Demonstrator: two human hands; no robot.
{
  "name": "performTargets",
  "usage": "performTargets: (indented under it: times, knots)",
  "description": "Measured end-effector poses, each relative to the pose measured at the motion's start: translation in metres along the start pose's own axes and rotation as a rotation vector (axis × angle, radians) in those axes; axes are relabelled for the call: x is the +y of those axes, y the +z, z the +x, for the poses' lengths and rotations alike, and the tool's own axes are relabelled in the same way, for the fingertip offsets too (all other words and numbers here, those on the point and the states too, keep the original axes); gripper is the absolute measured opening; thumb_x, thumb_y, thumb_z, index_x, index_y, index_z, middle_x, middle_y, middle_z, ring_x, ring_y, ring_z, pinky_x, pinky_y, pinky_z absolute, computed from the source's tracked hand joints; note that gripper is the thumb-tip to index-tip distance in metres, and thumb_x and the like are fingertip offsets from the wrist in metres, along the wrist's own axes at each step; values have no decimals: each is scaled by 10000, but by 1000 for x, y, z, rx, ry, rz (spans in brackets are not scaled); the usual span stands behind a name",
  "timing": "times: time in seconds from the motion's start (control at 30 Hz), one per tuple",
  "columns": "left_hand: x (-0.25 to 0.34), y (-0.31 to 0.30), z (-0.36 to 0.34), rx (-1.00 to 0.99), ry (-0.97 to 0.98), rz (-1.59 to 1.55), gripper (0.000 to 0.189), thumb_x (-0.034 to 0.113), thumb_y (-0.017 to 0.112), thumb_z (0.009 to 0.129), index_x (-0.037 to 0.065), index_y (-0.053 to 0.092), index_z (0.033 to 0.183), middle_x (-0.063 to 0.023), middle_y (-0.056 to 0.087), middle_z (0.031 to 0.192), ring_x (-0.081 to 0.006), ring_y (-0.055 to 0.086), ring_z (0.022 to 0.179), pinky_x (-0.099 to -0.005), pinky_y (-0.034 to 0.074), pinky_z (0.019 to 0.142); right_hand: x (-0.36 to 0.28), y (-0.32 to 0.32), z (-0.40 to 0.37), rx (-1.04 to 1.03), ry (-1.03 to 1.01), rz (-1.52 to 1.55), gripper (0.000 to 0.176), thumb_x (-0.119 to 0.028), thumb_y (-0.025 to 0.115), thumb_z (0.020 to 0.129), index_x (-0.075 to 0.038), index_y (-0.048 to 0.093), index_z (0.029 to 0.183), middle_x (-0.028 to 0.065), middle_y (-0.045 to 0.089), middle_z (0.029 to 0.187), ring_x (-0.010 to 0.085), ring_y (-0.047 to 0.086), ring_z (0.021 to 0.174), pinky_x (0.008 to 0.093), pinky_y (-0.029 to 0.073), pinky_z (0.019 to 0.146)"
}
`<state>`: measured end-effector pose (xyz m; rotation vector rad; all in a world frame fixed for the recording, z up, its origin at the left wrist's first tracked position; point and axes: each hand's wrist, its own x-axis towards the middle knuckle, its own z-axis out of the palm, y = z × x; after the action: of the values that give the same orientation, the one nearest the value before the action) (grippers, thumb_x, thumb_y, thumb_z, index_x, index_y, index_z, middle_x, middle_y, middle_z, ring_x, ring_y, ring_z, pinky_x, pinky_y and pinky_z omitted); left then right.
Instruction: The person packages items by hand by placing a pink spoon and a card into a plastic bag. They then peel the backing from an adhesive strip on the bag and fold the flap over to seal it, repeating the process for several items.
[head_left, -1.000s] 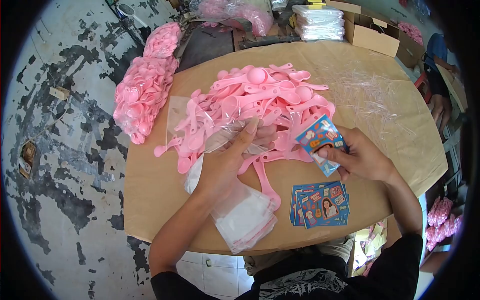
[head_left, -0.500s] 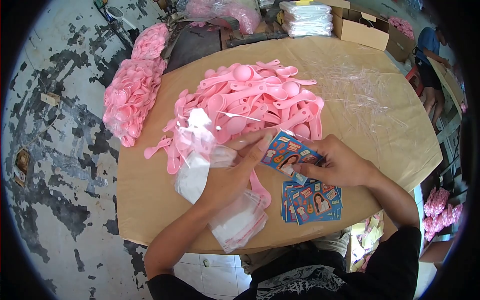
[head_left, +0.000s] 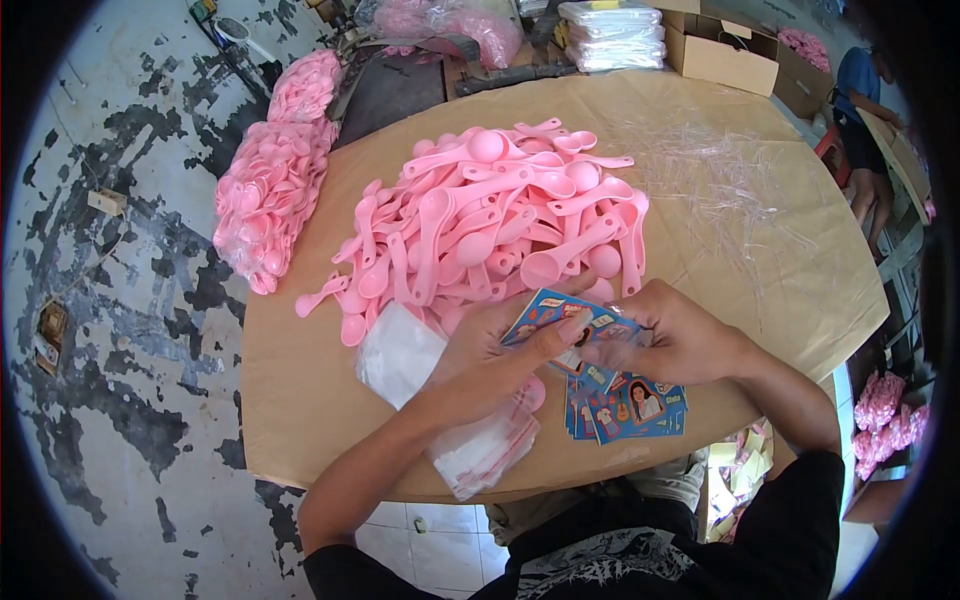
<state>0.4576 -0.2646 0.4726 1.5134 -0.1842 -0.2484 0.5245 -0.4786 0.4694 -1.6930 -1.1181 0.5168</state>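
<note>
Over the front part of the table, my left hand (head_left: 500,350) holds several blue printed cards (head_left: 545,312), its thumb across their face. My right hand (head_left: 675,335) is closed at the right end of the same cards, its fingertips on a card edge. Just below lies a stack of blue cards (head_left: 640,405). Clear plastic bags (head_left: 485,450) rest under my left forearm, with more white bags (head_left: 395,350) to the left. Beyond both hands spreads a big heap of pink spoons (head_left: 480,200).
Bagged pink spoons (head_left: 265,200) sit at the table's left edge. Thin clear plastic strips (head_left: 715,185) lie on the brown table (head_left: 820,290). At the back are stacked plastic packs (head_left: 615,38) and a cardboard box (head_left: 720,60). A person (head_left: 862,110) is at the far right.
The clear bag that glinted over the left of the spoon heap is no longer there. My left hand's thumb has moved onto the cards, and the cards sit slightly lower.
</note>
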Motion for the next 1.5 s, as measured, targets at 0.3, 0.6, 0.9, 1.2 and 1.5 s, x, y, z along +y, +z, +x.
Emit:
performTargets:
  times: [0.3, 0.6, 0.9, 1.2, 1.5]
  knots:
    - [0, -14, -3, 24, 158, -313, 496, 253, 536, 989, -2, 415, 1397, -92, 596, 1245, -157, 567, 1133, -305, 430, 993, -14, 14, 6, 266, 142, 319, 208, -128, 637, 925, -13, 657, 1098, 7, 669, 924, 58, 597, 818, 246, 502, 716]
    - [12, -1, -5, 93, 194, -188, 372, 145, 516, 986, -28, 502, 1315, -116, 589, 1244, -177, 596, 1098, -339, 497, 942, -7, 10, 4, 326, 260, 182, 235, -153, 626, 938, 11, 643, 1105, 17, 661, 939, 55, 578, 855, 247, 496, 762]
    - [3, -5, -3, 26, 292, -186, 731, 114, 716, 844, 25, 311, 1446, -134, 494, 1363, -217, 534, 1208, -377, 452, 1012, -21, 12, 6, 423, 130, 449, 132, -149, 678, 904, -27, 628, 898, 34, 654, 818, 67, 589, 749, 255, 503, 655]
    - [-2, 11, -14, -133, 343, -26, 591, 23, 742, 788, 64, 457, 1304, -172, 471, 1383, -208, 485, 1246, -342, 405, 1031, -8, 17, 3, 324, -31, 365, 292, -214, 674, 911, -81, 471, 749, 2, 578, 731, 45, 532, 613, 220, 440, 520]
    - [13, -27, -2, 130, 604, -67, 402, 8, 684, 805, 90, 467, 1132, -178, 541, 1270, -302, 550, 1177, -406, 474, 980, -22, -2, -2, 321, -22, 423, 292, -293, 521, 994, -30, 595, 1096, 31, 594, 855, 72, 561, 750, 261, 506, 588]
